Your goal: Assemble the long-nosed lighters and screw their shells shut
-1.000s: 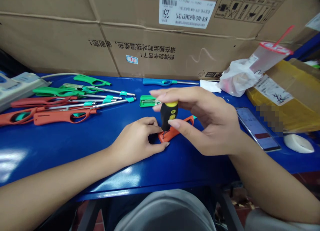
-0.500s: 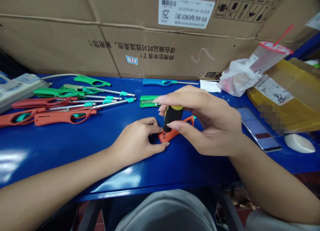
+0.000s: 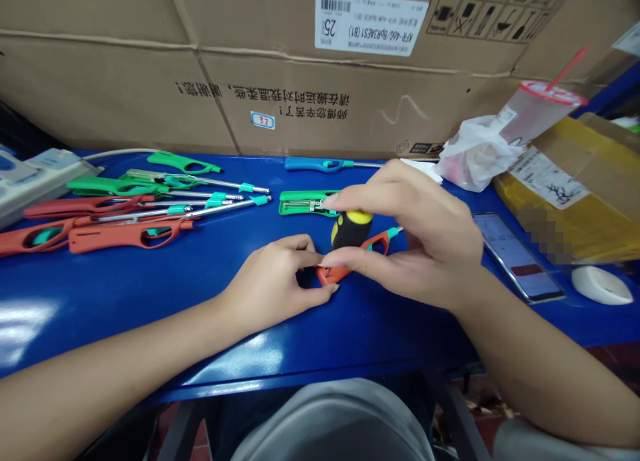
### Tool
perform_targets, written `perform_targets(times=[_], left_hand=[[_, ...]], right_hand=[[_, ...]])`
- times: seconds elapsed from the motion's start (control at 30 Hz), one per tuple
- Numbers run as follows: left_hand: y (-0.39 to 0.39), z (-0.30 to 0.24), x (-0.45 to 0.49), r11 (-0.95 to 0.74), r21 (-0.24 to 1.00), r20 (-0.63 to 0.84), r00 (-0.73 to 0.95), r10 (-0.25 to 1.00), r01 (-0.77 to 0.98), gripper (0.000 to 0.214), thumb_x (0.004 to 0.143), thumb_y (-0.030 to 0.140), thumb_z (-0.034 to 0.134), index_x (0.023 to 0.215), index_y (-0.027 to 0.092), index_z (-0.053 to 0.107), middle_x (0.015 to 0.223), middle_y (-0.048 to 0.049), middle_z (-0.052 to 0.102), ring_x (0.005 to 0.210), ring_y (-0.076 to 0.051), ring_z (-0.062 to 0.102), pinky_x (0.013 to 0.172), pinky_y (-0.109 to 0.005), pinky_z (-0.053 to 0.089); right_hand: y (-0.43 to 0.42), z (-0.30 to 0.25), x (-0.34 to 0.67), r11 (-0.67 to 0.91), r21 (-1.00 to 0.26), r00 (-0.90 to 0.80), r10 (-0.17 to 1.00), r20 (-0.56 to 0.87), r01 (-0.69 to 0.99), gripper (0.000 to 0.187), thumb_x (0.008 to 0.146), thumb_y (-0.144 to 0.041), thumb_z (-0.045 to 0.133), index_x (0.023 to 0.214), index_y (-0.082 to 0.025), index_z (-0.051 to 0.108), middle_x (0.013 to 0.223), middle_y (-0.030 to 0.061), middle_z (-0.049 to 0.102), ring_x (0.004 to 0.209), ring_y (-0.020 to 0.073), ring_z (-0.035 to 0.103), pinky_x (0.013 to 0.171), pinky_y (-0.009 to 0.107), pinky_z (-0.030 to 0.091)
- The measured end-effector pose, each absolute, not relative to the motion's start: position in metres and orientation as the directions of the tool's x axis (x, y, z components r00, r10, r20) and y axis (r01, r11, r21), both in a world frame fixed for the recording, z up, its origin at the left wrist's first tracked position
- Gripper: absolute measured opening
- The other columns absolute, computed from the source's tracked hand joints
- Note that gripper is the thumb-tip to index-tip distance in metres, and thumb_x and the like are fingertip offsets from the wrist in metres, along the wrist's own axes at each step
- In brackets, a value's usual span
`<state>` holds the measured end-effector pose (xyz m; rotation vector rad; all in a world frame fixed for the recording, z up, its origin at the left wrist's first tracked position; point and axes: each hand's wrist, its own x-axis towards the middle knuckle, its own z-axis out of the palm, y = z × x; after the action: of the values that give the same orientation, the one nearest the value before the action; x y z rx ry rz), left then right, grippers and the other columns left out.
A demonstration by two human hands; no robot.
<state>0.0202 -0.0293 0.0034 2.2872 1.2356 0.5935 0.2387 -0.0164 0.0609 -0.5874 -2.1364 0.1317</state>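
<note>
An orange long-neck lighter [image 3: 341, 273] lies on the blue table, its metal tube pointing away to the right. My left hand [image 3: 280, 274] pinches the handle's near end between thumb and fingers, pressing it to the table. In my right hand [image 3: 415, 241] is a screwdriver [image 3: 351, 229] with a black and yellow handle, held between thumb and fingers. Its tip meets the near end of the orange handle; the thumb partly covers the shaft. Just beyond lies an opened green lighter half [image 3: 305, 204] with its inner parts showing, its right end behind my right fingers.
Several green and red-orange lighters [image 3: 130, 234] lie at the left beside a white power strip [image 3: 43, 174]. A blue lighter [image 3: 315, 164] rests along the cardboard box [image 3: 150, 101] at the back. To the right are a phone [image 3: 517, 254], a white mouse [image 3: 601, 285], a bagged item [image 3: 480, 154] and a cup [image 3: 540, 111].
My right hand has shifted slightly, and the screwdriver handle now leans more to the right. More of the green lighter half shows. My left hand and the orange lighter stay in place.
</note>
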Motion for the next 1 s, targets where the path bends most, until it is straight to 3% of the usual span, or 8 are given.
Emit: perform_targets(times=[0.1,0.17,0.23,0.37,0.53,0.63,0.77,1.0], left_hand=[[-0.0298,0.003,0.0203,-0.493,0.578,0.153,0.508,0.848,0.65,0.014,0.086,0.036,0.078,0.091,0.023,0.081,0.088,-0.0011,0.073,0.074,-0.017,0.068,0.063,-0.03,0.048],[-0.0301,0.0032,0.0206,-0.496,0.576,0.158,0.507,0.848,0.65,0.014,0.086,0.036,0.078,0.086,0.022,0.08,0.088,-0.0015,0.073,0.076,-0.018,0.068,0.064,-0.03,0.048],[-0.0304,0.0037,0.0214,-0.485,0.587,0.151,0.5,0.853,0.649,0.012,0.085,0.033,0.078,0.085,0.022,0.079,0.087,-0.0013,0.072,0.076,-0.018,0.068,0.063,-0.03,0.047],[-0.0303,0.0039,0.0222,-0.457,0.619,0.132,0.489,0.862,0.639,0.012,0.084,0.03,0.077,0.092,0.022,0.08,0.086,-0.0004,0.07,0.075,-0.018,0.068,0.062,-0.03,0.047],[-0.0293,0.0026,0.0209,-0.456,0.623,0.127,0.493,0.86,0.635,0.013,0.085,0.032,0.077,0.094,0.025,0.083,0.09,-0.0015,0.071,0.079,-0.019,0.068,0.071,-0.033,0.052],[-0.0297,0.002,0.0218,-0.457,0.63,0.135,0.49,0.861,0.629,0.013,0.084,0.031,0.077,0.093,0.024,0.082,0.089,-0.0017,0.071,0.079,-0.019,0.068,0.07,-0.032,0.051],[-0.0306,0.0008,0.0244,-0.446,0.641,0.136,0.48,0.867,0.625,0.01,0.084,0.03,0.076,0.089,0.022,0.079,0.083,-0.0007,0.07,0.072,-0.016,0.066,0.059,-0.027,0.045],[-0.0312,0.0001,0.0225,-0.497,0.587,0.18,0.496,0.85,0.639,0.01,0.084,0.03,0.077,0.09,0.024,0.081,0.078,0.0003,0.067,0.069,-0.016,0.064,0.057,-0.027,0.043]], right_hand=[[-0.0198,0.0649,0.237,0.874,-0.334,-0.576,0.484,0.659,0.352,0.039,0.105,-0.023,0.06,0.143,-0.027,0.059,0.132,0.0055,0.073,0.125,0.0236,0.068,0.111,0.045,0.057],[-0.0209,0.0655,0.2366,0.867,-0.395,-0.608,0.496,0.62,0.305,0.044,0.106,-0.018,0.052,0.149,-0.028,0.053,0.14,0.0055,0.07,0.127,0.0216,0.067,0.112,0.042,0.057],[-0.0205,0.0635,0.2364,0.877,-0.402,-0.584,0.476,0.658,0.262,0.04,0.105,-0.022,0.058,0.144,-0.029,0.056,0.134,0.0043,0.072,0.116,0.0201,0.071,0.105,0.039,0.061],[-0.0179,0.0593,0.2365,0.902,-0.28,-0.521,0.421,0.743,0.33,0.03,0.098,-0.033,0.073,0.127,-0.027,0.066,0.111,0.0033,0.076,0.102,0.0221,0.073,0.097,0.041,0.064],[-0.016,0.0624,0.2402,0.882,-0.342,-0.588,0.47,0.658,0.323,0.036,0.105,-0.02,0.055,0.141,-0.024,0.059,0.125,0.006,0.074,0.118,0.0224,0.07,0.109,0.043,0.058],[-0.016,0.0624,0.2399,0.883,-0.355,-0.567,0.469,0.677,0.306,0.032,0.104,-0.024,0.06,0.136,-0.027,0.062,0.117,0.0034,0.076,0.108,0.0213,0.072,0.101,0.041,0.061],[-0.0167,0.0593,0.2353,0.894,-0.284,-0.546,0.438,0.715,0.345,0.029,0.101,-0.034,0.07,0.128,-0.027,0.066,0.11,0.003,0.075,0.097,0.0205,0.071,0.095,0.039,0.063],[-0.0165,0.0574,0.2349,0.883,-0.255,-0.528,0.445,0.724,0.394,0.033,0.1,-0.035,0.07,0.132,-0.028,0.064,0.114,0.0051,0.074,0.1,0.024,0.07,0.096,0.045,0.063]])
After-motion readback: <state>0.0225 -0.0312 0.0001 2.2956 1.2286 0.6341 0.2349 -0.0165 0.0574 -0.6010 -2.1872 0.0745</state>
